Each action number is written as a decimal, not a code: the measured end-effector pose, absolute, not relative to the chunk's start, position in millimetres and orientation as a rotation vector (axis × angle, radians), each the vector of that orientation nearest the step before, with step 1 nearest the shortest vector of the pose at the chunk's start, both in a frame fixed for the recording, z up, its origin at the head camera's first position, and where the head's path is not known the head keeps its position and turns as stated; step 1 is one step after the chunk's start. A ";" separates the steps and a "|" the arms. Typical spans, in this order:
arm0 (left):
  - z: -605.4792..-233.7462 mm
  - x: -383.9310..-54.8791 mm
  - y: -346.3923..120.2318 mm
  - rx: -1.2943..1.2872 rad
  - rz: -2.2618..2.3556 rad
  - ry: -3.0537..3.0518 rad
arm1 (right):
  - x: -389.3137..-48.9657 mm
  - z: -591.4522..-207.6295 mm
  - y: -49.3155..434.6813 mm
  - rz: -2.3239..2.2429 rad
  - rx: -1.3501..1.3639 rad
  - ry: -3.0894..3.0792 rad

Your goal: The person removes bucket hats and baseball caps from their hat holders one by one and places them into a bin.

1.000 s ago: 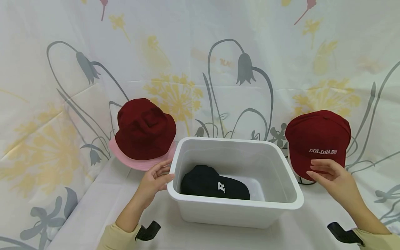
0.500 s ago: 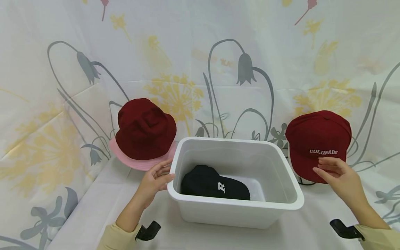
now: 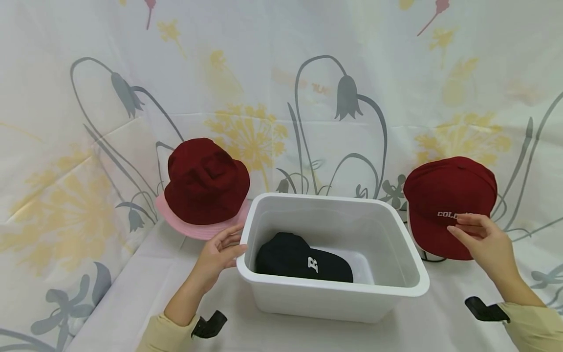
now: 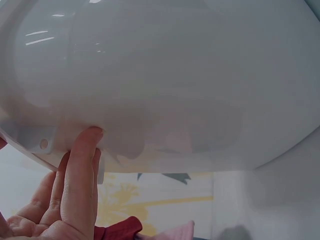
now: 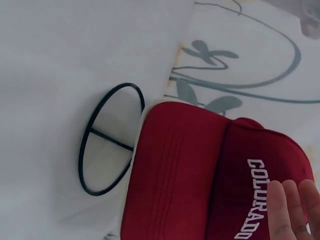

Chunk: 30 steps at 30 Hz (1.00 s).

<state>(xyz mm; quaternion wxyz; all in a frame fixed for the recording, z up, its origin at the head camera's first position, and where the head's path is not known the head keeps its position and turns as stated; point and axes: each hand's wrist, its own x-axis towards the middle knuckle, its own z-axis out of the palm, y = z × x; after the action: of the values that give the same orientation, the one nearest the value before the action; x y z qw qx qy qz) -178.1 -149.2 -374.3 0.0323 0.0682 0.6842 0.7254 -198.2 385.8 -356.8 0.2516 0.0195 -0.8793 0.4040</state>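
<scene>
Presumably to steady it, the left hand (image 3: 215, 256) rests extended fingers against the white tub (image 3: 316, 304) beside it, while the red cap (image 3: 448, 188), apparently propped on a black wire stand (image 5: 111, 139), faces the right hand (image 3: 493, 247), thumb and fingers parted, contact hard to tell.

Note red cap (image 5: 215, 170) lettered COLORADO, black wire ring (image 5: 111, 139) partly behind brim (image 5: 167, 175); right hand (image 5: 295, 215) at lower right, before crown (image 5: 275, 150).
</scene>
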 end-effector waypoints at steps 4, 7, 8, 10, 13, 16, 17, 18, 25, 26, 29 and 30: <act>-374.6 -178.0 -149.3 0.212 2.236 2.109 | -202.9 -355.6 388.6 1.080 0.022 -2.405; -374.9 -178.1 -149.5 0.210 2.238 2.109 | -206.6 -354.1 389.8 1.068 0.008 -2.403; -375.1 -178.2 -149.5 0.209 2.238 2.109 | -207.8 -353.3 390.4 1.066 0.003 -2.403; -375.5 -178.6 -149.6 0.206 2.236 2.111 | -210.1 -351.7 391.9 1.062 -0.003 -2.398; -376.1 -179.3 -149.5 0.200 2.237 2.108 | -213.6 -349.1 395.4 1.054 -0.009 -2.398; -376.5 -179.8 -149.4 0.193 2.236 2.107 | -216.6 -346.0 399.5 1.045 -0.009 -2.408; -376.6 -179.9 -149.4 0.192 2.236 2.107 | -217.5 -344.9 401.0 1.042 -0.009 -2.412; -376.6 -179.9 -149.4 0.193 2.232 2.109 | -218.2 -343.7 402.2 1.034 -0.014 -2.413; -376.2 -179.6 -149.2 0.200 2.225 2.117 | -225.0 -334.9 409.5 0.964 -0.084 -2.409; -376.1 -179.6 -149.2 0.198 2.226 2.117 | -225.9 -333.7 410.4 0.958 -0.102 -2.411; -375.7 -179.4 -149.1 0.197 2.230 2.116 | -228.6 -330.0 413.2 0.977 -0.143 -2.406; -375.6 -179.2 -149.0 0.199 2.230 2.118 | -229.5 -328.7 414.1 0.979 -0.160 -2.405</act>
<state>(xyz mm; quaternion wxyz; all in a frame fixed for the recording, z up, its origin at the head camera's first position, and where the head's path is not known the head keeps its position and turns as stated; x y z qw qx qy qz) -179.2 -149.0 -375.6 0.0301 0.0644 0.6869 0.7232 -229.5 414.1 -328.7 0.2666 -0.0593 -0.8910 0.3626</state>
